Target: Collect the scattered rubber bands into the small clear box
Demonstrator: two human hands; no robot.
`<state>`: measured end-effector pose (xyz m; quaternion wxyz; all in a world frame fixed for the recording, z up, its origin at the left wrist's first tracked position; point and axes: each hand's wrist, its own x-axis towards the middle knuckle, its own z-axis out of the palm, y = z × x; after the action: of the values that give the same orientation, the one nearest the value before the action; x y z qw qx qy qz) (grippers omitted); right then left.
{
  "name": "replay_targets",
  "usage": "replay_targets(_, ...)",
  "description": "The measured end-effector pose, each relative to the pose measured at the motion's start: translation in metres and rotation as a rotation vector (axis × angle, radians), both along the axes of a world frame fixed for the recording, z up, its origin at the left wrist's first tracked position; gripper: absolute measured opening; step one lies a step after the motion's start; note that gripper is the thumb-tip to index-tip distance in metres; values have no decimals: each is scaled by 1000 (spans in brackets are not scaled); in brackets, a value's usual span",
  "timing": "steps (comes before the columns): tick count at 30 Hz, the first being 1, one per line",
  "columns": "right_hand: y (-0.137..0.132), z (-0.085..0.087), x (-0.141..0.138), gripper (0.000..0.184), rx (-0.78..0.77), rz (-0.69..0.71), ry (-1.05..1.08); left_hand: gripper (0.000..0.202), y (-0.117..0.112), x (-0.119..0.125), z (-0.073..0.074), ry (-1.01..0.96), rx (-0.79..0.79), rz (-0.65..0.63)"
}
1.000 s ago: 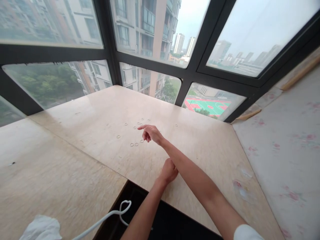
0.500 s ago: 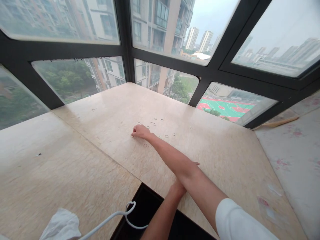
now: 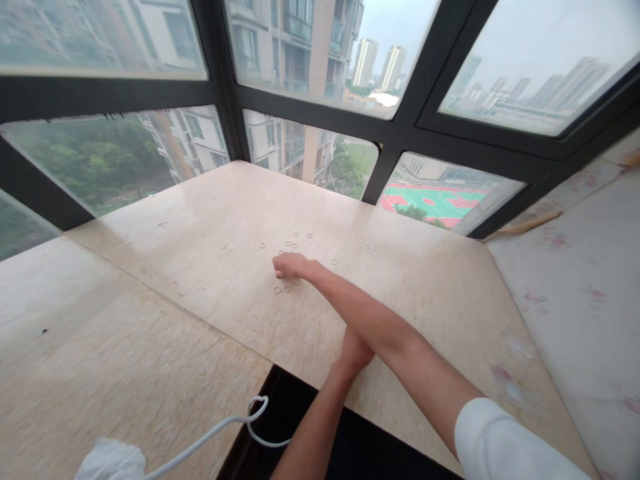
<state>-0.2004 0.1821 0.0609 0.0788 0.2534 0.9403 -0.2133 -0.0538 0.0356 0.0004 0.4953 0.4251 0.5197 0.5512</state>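
Small thin rings lie scattered on the pale marble-look surface (image 3: 200, 267), among them a ring (image 3: 263, 246), a ring (image 3: 335, 262) and a ring (image 3: 278, 290). Among them is my right hand (image 3: 290, 265), low over the surface with its fingers curled together. It seems to pinch a ring, though its fingertips hide the ring itself. My right forearm crosses above my left hand (image 3: 357, 348), which rests on the surface near the front edge. Only the wrist and back of that hand show; its fingers are covered by the forearm.
A white cable (image 3: 200, 441) loops over the dark recess (image 3: 400, 453) at the front. Crumpled white tissue (image 3: 111, 460) is at lower left, a small dark bit (image 3: 42, 331) at far left. Clear plastic packets (image 3: 510, 380) lie right, by the flowered wall (image 3: 570, 300). Windows enclose the back.
My right hand has moved right across the surface, and the ring that was under its fingertips no longer shows there. My left fingertips have gone behind the right forearm. The view has shifted slightly.
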Motion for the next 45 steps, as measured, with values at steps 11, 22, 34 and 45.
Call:
replay_targets(11, -5, 10, 182, 9, -354, -395, 610, 24, 17, -1, 0, 232, 145, -19)
replay_targets(22, -62, 7, 351, 28, -446, -888, 985, 25, 23, 3, 0, 319, 19, 66)
replay_targets(34, -158, -4, 491, 38, -117, -1316, 1054, 28, 22, 8, 10, 444, -31, 83)
replay_targets(45, -164, -1, 531, 49, -27, -1425, 985, 30, 18, 13, 18, 488, -29, 119)
